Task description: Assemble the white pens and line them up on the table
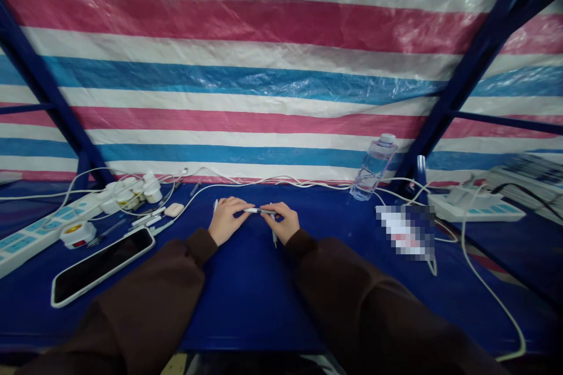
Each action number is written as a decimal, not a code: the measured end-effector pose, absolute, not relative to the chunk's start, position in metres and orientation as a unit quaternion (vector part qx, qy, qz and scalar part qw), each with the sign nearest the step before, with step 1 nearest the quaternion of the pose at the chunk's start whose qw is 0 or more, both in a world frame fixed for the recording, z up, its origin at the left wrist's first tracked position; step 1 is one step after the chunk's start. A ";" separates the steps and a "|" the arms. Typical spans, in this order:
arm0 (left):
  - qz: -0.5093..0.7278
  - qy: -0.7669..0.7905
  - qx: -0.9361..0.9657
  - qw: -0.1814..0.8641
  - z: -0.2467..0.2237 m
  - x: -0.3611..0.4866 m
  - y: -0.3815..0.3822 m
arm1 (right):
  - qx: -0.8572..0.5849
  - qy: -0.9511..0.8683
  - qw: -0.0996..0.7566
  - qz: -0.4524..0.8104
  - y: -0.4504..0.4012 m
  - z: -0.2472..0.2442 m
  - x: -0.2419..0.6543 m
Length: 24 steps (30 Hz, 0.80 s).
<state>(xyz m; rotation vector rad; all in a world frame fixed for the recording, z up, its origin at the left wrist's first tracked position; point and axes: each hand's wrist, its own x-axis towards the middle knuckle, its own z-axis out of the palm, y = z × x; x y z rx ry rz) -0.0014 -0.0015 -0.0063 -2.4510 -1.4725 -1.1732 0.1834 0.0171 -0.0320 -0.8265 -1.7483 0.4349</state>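
Observation:
Both my hands meet at a slim white and grey pen point(259, 211) lying level between them, just above the blue tabletop. My left hand point(227, 220) pinches its white end between thumb and fingers. At the grey end, my right hand point(282, 221) is closed on it in the same way. A second pen point(275, 237) pokes out beneath my right hand, partly hidden by it. By the far side of my left hand shows the tip of another thin white thing point(215, 205), mostly covered.
A white phone point(103, 266), a power strip point(48, 228) with chargers point(127, 193) and an earbud case point(174, 210) lie left. Rightward are a water bottle point(373, 167), a blurred-out item point(407, 233) and another power strip point(479, 208). Cables point(281, 179) run along the back.

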 end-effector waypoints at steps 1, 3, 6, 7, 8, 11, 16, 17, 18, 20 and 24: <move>-0.379 -0.474 -0.794 0.030 -0.007 -0.001 -0.001 | -0.356 -0.735 0.546 0.188 0.017 -0.032 0.183; -0.379 -0.472 -0.795 0.034 -0.007 -0.001 -0.002 | -0.369 -0.730 0.540 0.199 0.016 -0.032 0.184; -0.380 -0.468 -0.797 0.037 -0.007 -0.001 -0.002 | -0.372 -0.732 0.529 0.215 0.017 -0.032 0.184; -0.380 -0.467 -0.797 0.038 -0.008 -0.002 -0.002 | -0.372 -0.733 0.527 0.217 0.017 -0.033 0.184; -0.380 -0.466 -0.798 0.039 -0.008 -0.002 -0.002 | -0.374 -0.734 0.525 0.216 0.017 -0.033 0.184; -0.379 -0.459 -0.802 0.044 -0.009 -0.003 -0.001 | -0.379 -0.738 0.516 0.212 0.017 -0.032 0.184; -0.381 -0.455 -0.804 0.047 -0.009 -0.003 -0.002 | -0.404 -0.741 0.494 0.208 0.013 -0.028 0.185; -0.382 -0.457 -0.802 0.043 -0.009 -0.002 -0.002 | -0.412 -0.739 0.490 0.209 0.012 -0.026 0.185; -0.384 -0.465 -0.797 0.038 -0.009 -0.002 -0.002 | -0.421 -0.732 0.490 0.215 0.011 -0.025 0.186; -0.390 -0.483 -0.784 0.022 -0.008 -0.001 -0.002 | -0.438 -0.706 0.501 0.243 0.011 -0.024 0.187; -0.406 -0.509 -0.759 -0.004 -0.008 -0.002 0.000 | -0.455 -0.663 0.520 0.287 0.014 -0.027 0.189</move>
